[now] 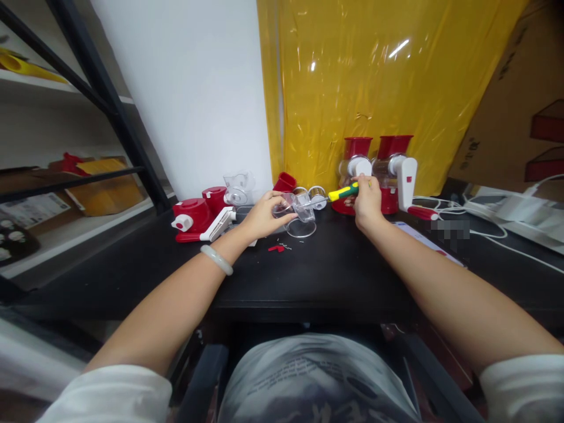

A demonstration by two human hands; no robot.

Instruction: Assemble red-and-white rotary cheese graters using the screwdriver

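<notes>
My left hand [267, 215] is closed round a clear plastic part [304, 208], holding it above the black table. A screwdriver [346, 191] with a yellow and green handle is gripped in my right hand [368, 202]. Its shaft points left, and the tip meets the clear part or lies just in front of it; I cannot tell which. Under the clear part a clear ring-shaped piece [304, 230] rests on the table. Several small screws [285, 245] and a little red piece [276, 249] lie close in front of my left hand.
Two red and clear rotary graters [396, 170] stand at the back right. Red bases [194, 217] and a white crank handle [219, 224] are at the left. White cables [480, 226] and a flat screen-like device [427, 242] lie at the right. Yellow film [374, 70] hangs behind.
</notes>
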